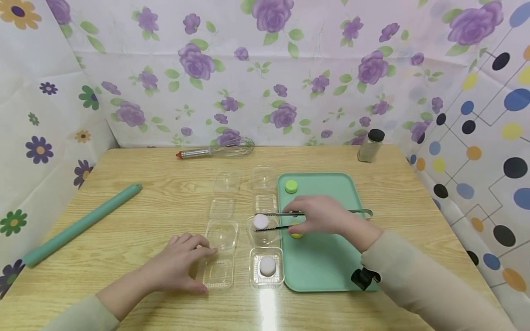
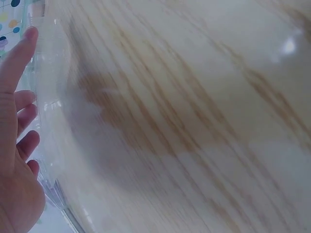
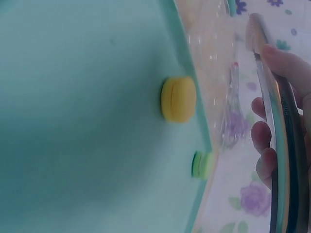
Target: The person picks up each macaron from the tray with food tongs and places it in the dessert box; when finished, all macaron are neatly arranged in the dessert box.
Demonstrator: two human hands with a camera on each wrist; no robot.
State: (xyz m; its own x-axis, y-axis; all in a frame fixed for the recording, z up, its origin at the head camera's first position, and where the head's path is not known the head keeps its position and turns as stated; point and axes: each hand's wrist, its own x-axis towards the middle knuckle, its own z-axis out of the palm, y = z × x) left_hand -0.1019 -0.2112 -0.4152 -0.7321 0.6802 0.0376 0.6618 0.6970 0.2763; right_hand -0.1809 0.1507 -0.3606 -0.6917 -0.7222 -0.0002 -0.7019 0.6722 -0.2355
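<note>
Right grip [image 1: 318, 214] pinching tongs [image 3: 291, 155] | left grip [image 1: 178, 263] relaxed | yellow macaron [image 3: 179, 99] whole in right wrist view (head: partly hidden)

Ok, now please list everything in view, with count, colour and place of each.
Table: 1, light wood, under everything
Tray: 1, teal, table's right side
Clear containers: 4, transparent, open, table's middle
Tongs: 1, silver and dark, across tray's left edge
Pale macarons: 2, pinkish white, tongs' tips and near-right container
Yellow macaron: 1, yellow, tray's left
Green macaron: 1, lime, tray's far left
Whisk: 1, silver, red tip, table's back
Rolling pin: 1, teal, table's left
Jar: 1, clear, black lid, table's far right
Cloths: 3, patterned white, back and sides
Black device: 1, black, right cuff
Sleeves: 2, pale beige, forearms
Left hand: 1, bare, at near-left container
Right hand: 1, bare, on tongs
</note>
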